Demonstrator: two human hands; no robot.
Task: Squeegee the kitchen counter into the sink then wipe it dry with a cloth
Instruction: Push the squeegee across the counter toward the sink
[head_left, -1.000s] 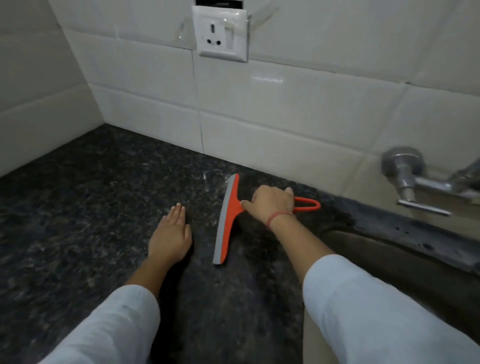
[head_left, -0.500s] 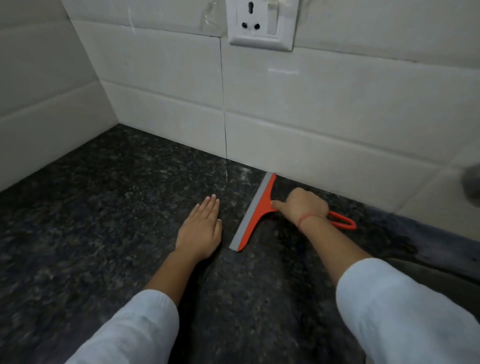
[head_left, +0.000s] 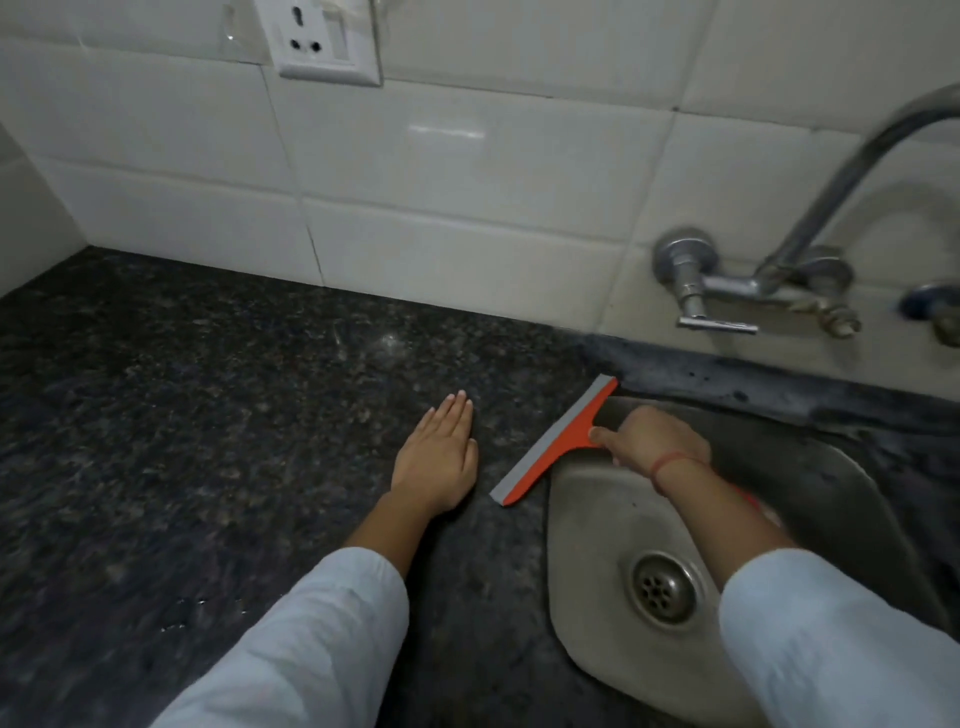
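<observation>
Two hands in frame, both with light sleeves pushed up. The right hand (head_left: 649, 441) is curled tight around the handle of the orange squeegee (head_left: 558, 441), index finger stretched forward along the neck, a red thread on the wrist. The squeegee's grey blade edge lies diagonally right at the left rim of the steel sink (head_left: 587, 525), centre-right of the frame, with its far tip touching the dark ledge below the wall tiles. The hand itself is over the sink basin. The left hand (head_left: 436, 462) lies flat, palm down, fingers together, on the dark speckled tabletop (head_left: 182, 415), just left of the blade and not touching it. Tap (head_left: 779, 270) sits upper right, wall socket (head_left: 327, 41) top left.
</observation>
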